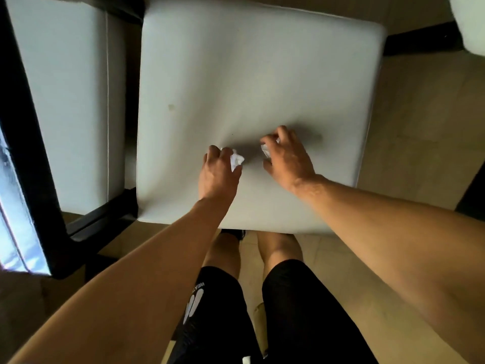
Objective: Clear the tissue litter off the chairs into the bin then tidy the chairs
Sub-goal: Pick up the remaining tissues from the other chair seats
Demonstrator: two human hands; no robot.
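Observation:
A white padded chair seat (236, 82) fills the middle of the view, seen from above. My left hand (217, 172) lies on its near half, fingers curled round a crumpled white tissue (236, 160). A short way to the right, my right hand (288, 158) grips a second crumpled tissue (266, 151), most of it hidden under the fingers. Both hands press down into the cushion. No bin is in view.
The chair's white backrest (65, 101) in a black frame (23, 127) stands at the left. Another white chair's edge (469, 24) shows at the top right. Tan floor tiles (409, 127) lie to the right, and my legs stand at the seat's near edge.

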